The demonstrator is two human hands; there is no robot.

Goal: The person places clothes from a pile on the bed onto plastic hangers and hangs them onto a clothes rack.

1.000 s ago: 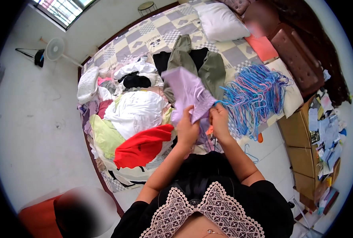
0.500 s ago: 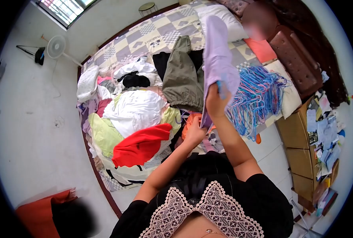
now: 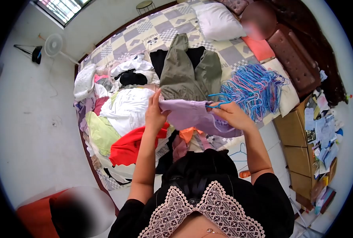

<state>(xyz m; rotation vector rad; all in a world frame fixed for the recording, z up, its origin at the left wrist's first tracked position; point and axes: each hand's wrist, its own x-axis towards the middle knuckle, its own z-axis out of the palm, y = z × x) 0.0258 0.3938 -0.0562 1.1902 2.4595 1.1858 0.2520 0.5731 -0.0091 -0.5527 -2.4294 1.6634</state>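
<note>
A lavender garment is stretched sideways in front of me over the near part of the bed. My left hand grips its left end, fingers pointing up and the thumb pressed against the cloth. At the other side my right hand pinches a blue hanger, close to the garment's edge; part of the hanger is hidden by the cloth. Olive-green trousers lie just beyond, over a black cloth. Right of them is a heap of blue and pink hangers.
A white garment, a red one and a lime one are piled left on the bed. A white pillow lies at the back. Papers cover a cabinet at right. A fan stands left.
The lavender garment has come down from upright to level across my front. My left hand has moved left and up; my right hand has lowered and moved right with the blue hanger.
</note>
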